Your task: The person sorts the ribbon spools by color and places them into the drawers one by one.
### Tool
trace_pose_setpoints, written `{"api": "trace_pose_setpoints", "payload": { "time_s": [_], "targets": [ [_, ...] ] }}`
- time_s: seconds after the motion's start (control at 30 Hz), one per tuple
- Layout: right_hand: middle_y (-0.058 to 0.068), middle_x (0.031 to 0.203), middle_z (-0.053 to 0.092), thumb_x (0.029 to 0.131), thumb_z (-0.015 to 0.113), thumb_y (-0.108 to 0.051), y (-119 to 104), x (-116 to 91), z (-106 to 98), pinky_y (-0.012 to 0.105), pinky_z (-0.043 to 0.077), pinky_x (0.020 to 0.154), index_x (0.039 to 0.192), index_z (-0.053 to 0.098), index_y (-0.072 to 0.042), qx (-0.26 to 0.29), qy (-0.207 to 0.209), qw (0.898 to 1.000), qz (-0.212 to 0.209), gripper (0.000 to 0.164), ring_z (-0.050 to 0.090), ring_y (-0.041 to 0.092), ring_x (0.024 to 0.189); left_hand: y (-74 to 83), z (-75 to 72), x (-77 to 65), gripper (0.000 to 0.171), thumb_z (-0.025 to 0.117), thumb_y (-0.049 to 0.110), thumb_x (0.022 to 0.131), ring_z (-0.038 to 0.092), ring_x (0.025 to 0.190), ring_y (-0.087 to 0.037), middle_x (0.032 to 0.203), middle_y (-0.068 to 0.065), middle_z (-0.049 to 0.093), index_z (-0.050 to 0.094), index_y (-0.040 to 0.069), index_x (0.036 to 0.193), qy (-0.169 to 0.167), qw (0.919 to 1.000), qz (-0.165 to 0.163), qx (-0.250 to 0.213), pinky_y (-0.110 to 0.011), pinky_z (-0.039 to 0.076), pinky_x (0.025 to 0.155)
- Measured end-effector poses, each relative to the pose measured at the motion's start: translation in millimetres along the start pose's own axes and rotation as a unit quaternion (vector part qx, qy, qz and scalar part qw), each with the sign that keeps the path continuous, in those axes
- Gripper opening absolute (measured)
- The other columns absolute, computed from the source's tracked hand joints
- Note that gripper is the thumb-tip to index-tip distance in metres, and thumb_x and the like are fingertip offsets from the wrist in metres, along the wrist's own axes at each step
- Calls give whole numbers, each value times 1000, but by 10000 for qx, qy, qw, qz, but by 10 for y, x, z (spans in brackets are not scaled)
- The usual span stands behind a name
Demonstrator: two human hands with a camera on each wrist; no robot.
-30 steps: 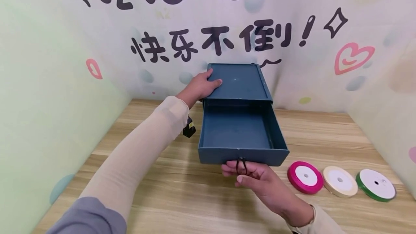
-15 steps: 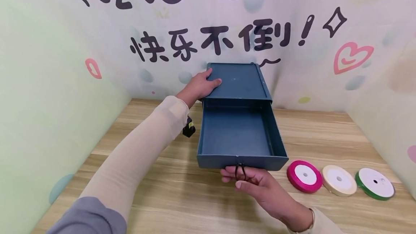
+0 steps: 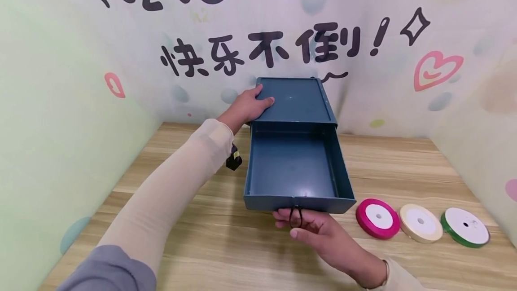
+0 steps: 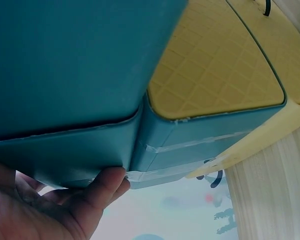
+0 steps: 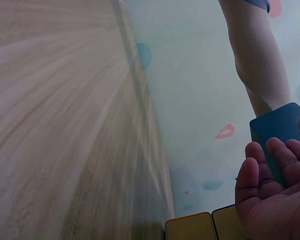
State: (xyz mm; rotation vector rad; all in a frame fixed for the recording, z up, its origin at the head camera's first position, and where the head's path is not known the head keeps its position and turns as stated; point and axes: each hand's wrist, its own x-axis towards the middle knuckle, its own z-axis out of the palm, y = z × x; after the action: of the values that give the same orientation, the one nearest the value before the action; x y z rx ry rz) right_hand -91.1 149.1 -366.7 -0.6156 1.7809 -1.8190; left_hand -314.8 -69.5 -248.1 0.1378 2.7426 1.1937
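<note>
In the head view, a dark blue drawer (image 3: pixel 291 163) stands far out of its matching blue cabinet (image 3: pixel 296 100), its inside bare. My left hand (image 3: pixel 249 105) grips the cabinet's near-left upper edge, thumb flat on the top and fingers down the side. The left wrist view shows that left hand (image 4: pixel 75 205) holding the blue casing (image 4: pixel 65 155). Under the drawer front, my right hand (image 3: pixel 319 235) has its fingers hooked through a black loop pull (image 3: pixel 296 217), palm up, thumb apart. Its curved fingers also show in the right wrist view, before the blue drawer (image 5: pixel 277 127).
Spools of magenta (image 3: pixel 378 219), cream (image 3: pixel 421 223) and green ribbon (image 3: pixel 465 227) lie to the right on the wooden table (image 3: pixel 202 246). Left of the cabinet is a small black object (image 3: pixel 234 158). Yellow waffle-patterned panels (image 4: pixel 215 65) sit below the blue part. A printed backdrop hangs behind.
The right hand and the drawer front have come slightly toward me and lower, so the drawer stands further out and tips down a little. The left hand stays on the cabinet.
</note>
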Motion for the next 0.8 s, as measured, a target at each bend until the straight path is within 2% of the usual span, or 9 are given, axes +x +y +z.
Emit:
{"api": "trace_pose_setpoints", "payload": {
  "time_s": [0.13,0.27,0.37,0.67,0.8],
  "targets": [
    [13,143,55,101,58,-11,26,-7,-33,30,46,101,143,53,-2,-243,-168,9994,-200,43,49,43,129,1,2,5,73,51,47,102,16,150,-22,165,-3,15,14,25,161,-21,10000,-16,-20,-38,23,118],
    [5,141,58,100,61,-15,56,-48,-70,28,48,98,142,57,-10,-868,-158,9960,-170,42,54,30,128,1,1,8,73,51,47,102,15,150,-22,166,-3,15,14,25,161,-25,10000,-15,-19,-38,23,118],
    [-1,138,60,99,63,-20,78,-96,-107,29,50,94,140,59,-18,-1505,-141,9884,-157,42,58,22,121,-3,2,14,73,51,47,102,15,150,-22,166,-3,15,14,25,161,-21,10000,3,-9,-38,22,118],
    [2,140,58,94,68,-25,109,-249,-277,34,49,98,143,57,-22,-2917,-511,9530,-638,50,55,20,128,-19,-3,27,73,50,48,102,15,150,-22,165,-3,16,15,25,161,-14,10000,54,39,-38,22,118],
    [-1,140,58,93,71,-28,126,-318,-361,32,50,97,143,57,-25,-3599,-693,9251,-997,52,54,19,129,-13,-1,20,73,51,47,102,15,150,-22,165,-3,16,15,25,161,-20,10000,61,17,-38,22,118]
  ]
}}
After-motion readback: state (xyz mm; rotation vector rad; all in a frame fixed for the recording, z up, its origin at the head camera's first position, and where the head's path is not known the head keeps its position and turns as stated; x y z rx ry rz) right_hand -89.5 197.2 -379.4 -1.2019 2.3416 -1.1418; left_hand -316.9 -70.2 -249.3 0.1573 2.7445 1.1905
